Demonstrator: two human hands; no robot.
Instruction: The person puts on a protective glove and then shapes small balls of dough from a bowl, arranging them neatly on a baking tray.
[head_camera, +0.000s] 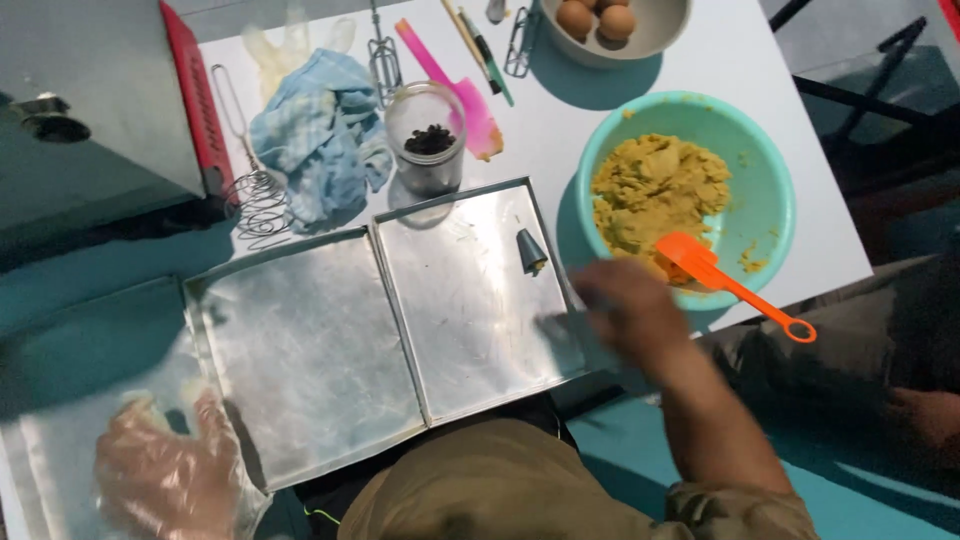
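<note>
My gloved left hand lies flat, open on a tray. My right hand, blurred, grip unclear, hovers at the middle tray's edge beside the dough bowl holding an orange spatula.

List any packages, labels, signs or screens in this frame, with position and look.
No labels, signs or screens show. The only containers:
Clear glass jar, behind the right baking tray: cylindrical, dark bits inside.
Teal bowl, right: round, yellow dough and an orange spatula inside.
White bowl, top: round, brown eggs.
</note>
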